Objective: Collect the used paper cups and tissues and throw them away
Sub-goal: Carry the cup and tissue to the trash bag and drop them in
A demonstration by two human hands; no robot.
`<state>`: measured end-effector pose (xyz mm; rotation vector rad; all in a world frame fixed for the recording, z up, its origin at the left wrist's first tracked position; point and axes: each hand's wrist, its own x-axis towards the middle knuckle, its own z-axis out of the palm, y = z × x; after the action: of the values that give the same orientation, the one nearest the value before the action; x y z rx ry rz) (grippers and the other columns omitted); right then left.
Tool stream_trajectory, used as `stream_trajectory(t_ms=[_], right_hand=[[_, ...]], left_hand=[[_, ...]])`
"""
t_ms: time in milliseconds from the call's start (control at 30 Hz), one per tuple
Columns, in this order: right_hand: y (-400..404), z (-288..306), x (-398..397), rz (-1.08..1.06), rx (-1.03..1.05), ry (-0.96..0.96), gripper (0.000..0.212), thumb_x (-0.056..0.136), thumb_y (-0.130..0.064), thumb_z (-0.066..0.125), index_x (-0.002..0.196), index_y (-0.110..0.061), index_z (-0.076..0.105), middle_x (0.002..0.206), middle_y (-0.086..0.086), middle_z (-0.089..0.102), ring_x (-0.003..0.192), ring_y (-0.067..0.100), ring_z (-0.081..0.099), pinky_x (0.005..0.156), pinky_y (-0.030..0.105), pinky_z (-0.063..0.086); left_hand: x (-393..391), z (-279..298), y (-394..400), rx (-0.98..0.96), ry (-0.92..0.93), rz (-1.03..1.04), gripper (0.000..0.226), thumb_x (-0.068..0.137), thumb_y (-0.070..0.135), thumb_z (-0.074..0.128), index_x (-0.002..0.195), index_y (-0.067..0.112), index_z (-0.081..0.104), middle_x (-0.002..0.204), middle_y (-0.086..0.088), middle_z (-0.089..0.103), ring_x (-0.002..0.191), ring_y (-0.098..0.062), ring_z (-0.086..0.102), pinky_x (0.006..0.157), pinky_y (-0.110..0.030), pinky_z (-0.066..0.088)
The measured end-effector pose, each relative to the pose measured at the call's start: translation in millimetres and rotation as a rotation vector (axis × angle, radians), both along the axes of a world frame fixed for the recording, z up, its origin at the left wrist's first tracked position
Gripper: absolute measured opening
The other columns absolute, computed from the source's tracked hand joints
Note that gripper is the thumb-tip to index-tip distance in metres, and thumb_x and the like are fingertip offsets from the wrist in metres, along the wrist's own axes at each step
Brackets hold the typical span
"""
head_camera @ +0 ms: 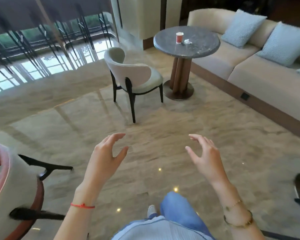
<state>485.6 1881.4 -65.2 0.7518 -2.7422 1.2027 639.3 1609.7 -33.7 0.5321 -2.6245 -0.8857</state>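
Note:
A red paper cup (179, 37) stands upright on a round grey stone table (201, 49) far ahead, right of centre. A crumpled white tissue (188, 41) lies just right of the cup on the same tabletop. My left hand (105, 157) and my right hand (205, 157) are raised in front of me over the floor, fingers spread and curled, both holding nothing. Both hands are well short of the table.
A cream chair (135, 73) with dark legs stands left of the table. A beige sofa (260, 70) with light blue cushions runs along the right. Another chair (12, 184) is at my lower left. Glossy marble floor (163, 129) lies between me and the table.

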Motion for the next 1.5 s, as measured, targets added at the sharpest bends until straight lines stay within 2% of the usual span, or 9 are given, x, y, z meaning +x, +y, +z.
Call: stream_trajectory(t_ms=[133,400,500,667,900,1033,1167,1300,1500], right_hand=[[-27,-9,-55,-0.063,0.007,-0.035,0.037,0.083,-0.021,0.071,0.117,-0.024,0.059,0.106,-0.01,0.062,0.107,0.018,0.054,0.091,0.022,0.038],[-89,-37,-198,-0.105,0.037,-0.086,0.036,0.083,-0.026,0.069,0.118,-0.027,0.058,0.105,-0.017,0.058,0.108,0.015,0.054,0.089,0.014,0.032],[-119,-31,-275,-0.098,0.045,-0.064,0.036,0.083,-0.022,0.071,0.116,-0.023,0.06,0.105,-0.015,0.058,0.106,0.017,0.056,0.088,0.013,0.032],[-169,-7,-406,-0.095,0.035,-0.015,0.035,0.085,-0.024,0.069,0.118,-0.023,0.059,0.108,-0.011,0.061,0.107,0.013,0.052,0.087,0.011,0.031],[-225,3,-542,-0.089,0.049,-0.017,0.033,0.086,-0.022,0.068,0.118,-0.021,0.059,0.11,-0.01,0.061,0.109,0.013,0.051,0.088,0.011,0.031],[-249,-12,-611,-0.103,0.072,-0.035,0.034,0.086,-0.027,0.067,0.119,-0.026,0.057,0.11,-0.013,0.06,0.109,0.007,0.05,0.088,0.008,0.031],[-276,-28,-692,-0.14,0.068,-0.059,0.034,0.085,-0.024,0.068,0.118,-0.025,0.058,0.109,-0.012,0.061,0.109,0.01,0.052,0.088,0.01,0.032],[-309,-32,-782,-0.178,0.057,-0.067,0.035,0.085,-0.021,0.068,0.118,-0.022,0.059,0.112,-0.007,0.062,0.109,0.015,0.054,0.092,0.02,0.039],[-346,-23,-903,-0.258,0.044,-0.057,0.036,0.084,-0.014,0.07,0.118,-0.013,0.061,0.114,0.003,0.062,0.107,0.021,0.056,0.095,0.029,0.043]], left_hand=[[-78,-5,-40,-0.012,-0.011,-0.079,0.039,0.086,0.031,0.07,0.123,0.026,0.06,0.118,0.014,0.063,0.109,-0.003,0.058,0.093,-0.019,0.044],[-237,-28,-107,0.007,-0.008,-0.127,0.039,0.086,0.029,0.07,0.124,0.025,0.06,0.116,0.011,0.064,0.108,-0.007,0.06,0.091,-0.026,0.048],[-308,-26,-136,-0.006,-0.012,-0.115,0.041,0.086,0.027,0.071,0.125,0.024,0.06,0.119,0.009,0.064,0.11,-0.009,0.06,0.092,-0.028,0.049],[-433,-9,-184,-0.013,0.018,-0.087,0.041,0.086,0.027,0.07,0.125,0.025,0.059,0.119,0.011,0.064,0.109,-0.007,0.059,0.092,-0.024,0.046],[-574,2,-234,0.022,0.039,-0.061,0.041,0.084,0.02,0.072,0.124,0.022,0.061,0.112,0.01,0.065,0.103,-0.008,0.06,0.089,-0.023,0.046],[-654,-9,-262,0.034,0.029,-0.077,0.041,0.082,0.016,0.073,0.121,0.021,0.062,0.115,0.007,0.066,0.101,-0.016,0.062,0.087,-0.034,0.05],[-747,-24,-296,0.047,0.015,-0.122,0.043,0.082,0.017,0.072,0.123,0.021,0.06,0.115,0.005,0.066,0.105,-0.016,0.062,0.089,-0.036,0.05],[-849,-31,-330,0.058,0.013,-0.147,0.048,0.084,0.027,0.072,0.129,0.022,0.055,0.117,0.007,0.064,0.107,-0.011,0.06,0.089,-0.034,0.049],[-988,-34,-364,0.066,-0.007,-0.244,0.056,0.083,0.024,0.074,0.134,0.021,0.05,0.123,0.007,0.059,0.107,-0.011,0.057,0.088,-0.028,0.046]])
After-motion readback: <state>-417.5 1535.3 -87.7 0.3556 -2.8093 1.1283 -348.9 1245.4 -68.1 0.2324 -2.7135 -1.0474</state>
